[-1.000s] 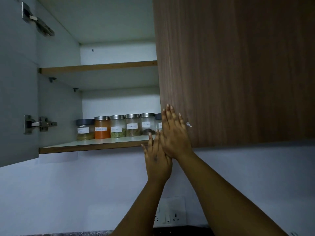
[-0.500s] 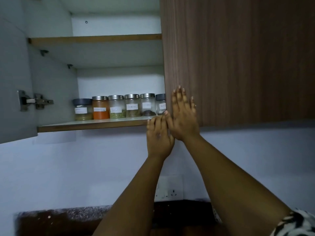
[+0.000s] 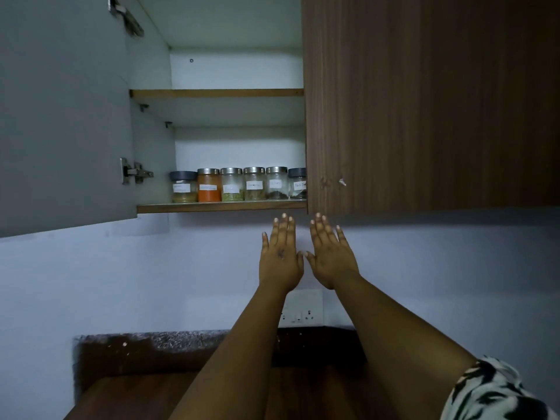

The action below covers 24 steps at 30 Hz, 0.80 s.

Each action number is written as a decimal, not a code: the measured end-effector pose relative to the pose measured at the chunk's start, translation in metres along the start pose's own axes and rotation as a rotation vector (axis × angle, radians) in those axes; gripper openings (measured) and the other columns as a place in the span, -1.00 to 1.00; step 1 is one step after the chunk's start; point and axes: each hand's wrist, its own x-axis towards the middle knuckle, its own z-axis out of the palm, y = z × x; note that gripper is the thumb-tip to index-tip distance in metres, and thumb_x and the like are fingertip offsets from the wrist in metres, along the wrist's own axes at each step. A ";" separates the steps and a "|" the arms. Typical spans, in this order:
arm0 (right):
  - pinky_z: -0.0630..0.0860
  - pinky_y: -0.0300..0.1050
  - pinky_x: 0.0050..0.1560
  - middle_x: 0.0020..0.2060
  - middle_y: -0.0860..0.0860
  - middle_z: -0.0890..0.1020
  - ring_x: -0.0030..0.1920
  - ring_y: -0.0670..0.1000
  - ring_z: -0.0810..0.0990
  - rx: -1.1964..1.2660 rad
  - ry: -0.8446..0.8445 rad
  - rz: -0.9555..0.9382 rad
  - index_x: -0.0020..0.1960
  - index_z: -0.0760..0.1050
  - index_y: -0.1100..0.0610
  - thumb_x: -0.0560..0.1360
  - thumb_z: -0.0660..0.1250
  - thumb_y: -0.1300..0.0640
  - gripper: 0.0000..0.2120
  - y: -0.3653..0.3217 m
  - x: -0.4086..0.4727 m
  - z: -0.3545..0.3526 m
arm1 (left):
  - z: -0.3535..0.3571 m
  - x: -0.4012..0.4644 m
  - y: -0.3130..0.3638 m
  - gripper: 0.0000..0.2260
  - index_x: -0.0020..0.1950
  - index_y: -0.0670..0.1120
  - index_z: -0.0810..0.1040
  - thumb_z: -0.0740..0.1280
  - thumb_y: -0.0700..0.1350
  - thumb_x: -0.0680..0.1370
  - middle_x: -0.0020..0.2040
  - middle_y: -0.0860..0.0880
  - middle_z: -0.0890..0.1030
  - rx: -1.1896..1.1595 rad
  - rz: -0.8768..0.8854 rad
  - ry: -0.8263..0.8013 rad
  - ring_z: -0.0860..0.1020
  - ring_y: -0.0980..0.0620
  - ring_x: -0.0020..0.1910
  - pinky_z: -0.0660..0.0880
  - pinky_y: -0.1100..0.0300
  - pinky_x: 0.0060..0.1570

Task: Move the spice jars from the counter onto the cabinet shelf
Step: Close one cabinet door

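Observation:
Several labelled spice jars [image 3: 231, 184] stand in a row on the lower cabinet shelf [image 3: 221, 206]; the orange one [image 3: 208, 185] is second from the left, and the rightmost jar [image 3: 297, 183] is partly hidden by the closed door. My left hand [image 3: 281, 256] and my right hand [image 3: 330, 253] hang side by side just below the shelf, flat, fingers pointing up, both holding nothing. Neither touches the cabinet.
The left cabinet door [image 3: 60, 116] stands open. The brown wooden right door [image 3: 424, 101] is closed. An upper shelf [image 3: 216, 93] sits above the jars. A wall socket [image 3: 303, 312] is on the white wall, above the dark counter [image 3: 151, 353].
Both hands have dropped from the shelf edge and the right door to below the cabinet and moved apart. The view has tilted a little.

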 end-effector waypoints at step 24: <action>-0.13 0.22 0.50 0.54 0.10 0.08 0.55 0.17 -0.05 0.455 0.352 0.036 0.52 0.14 0.01 0.59 0.08 -0.17 -0.44 -0.234 -0.150 -0.258 | -0.305 -0.201 -0.018 -0.40 0.58 -0.15 0.05 0.22 -0.14 0.59 0.59 -0.14 0.06 0.098 -0.192 0.480 0.01 -0.12 0.58 -0.06 -0.05 0.50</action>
